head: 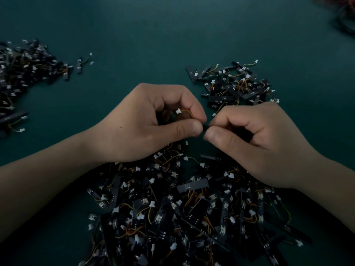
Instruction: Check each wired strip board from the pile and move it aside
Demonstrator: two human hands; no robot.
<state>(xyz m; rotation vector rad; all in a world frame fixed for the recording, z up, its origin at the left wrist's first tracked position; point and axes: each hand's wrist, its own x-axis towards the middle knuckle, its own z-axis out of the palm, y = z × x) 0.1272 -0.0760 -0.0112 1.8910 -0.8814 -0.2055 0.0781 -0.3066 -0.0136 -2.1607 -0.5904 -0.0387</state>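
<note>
As a heap of wired strip boards is spread across the near part of the dark green table, one black strip board is held above it, pinched where the two hands meet. The left hand is curled, with thumb and forefinger closed on one end of the board. The board's white connector and looped orange-yellow wire are seen tucked inside the curl of its fingers. The right hand is likewise curled, with thumb and forefinger clamped on the other end. Only a short dark stretch of the board is left showing between the two thumbs. Both wrists are seen over the far part of the heap. A smaller scatter of boards is seen just beyond the right hand; whether it is joined to the heap behind the knuckles cannot be told. A third mass of boards is piled at the left edge, well apart from the hands, with a lone board lying just beside it. A dark tangle of wires is glimpsed, blurred, in the far right corner.
</note>
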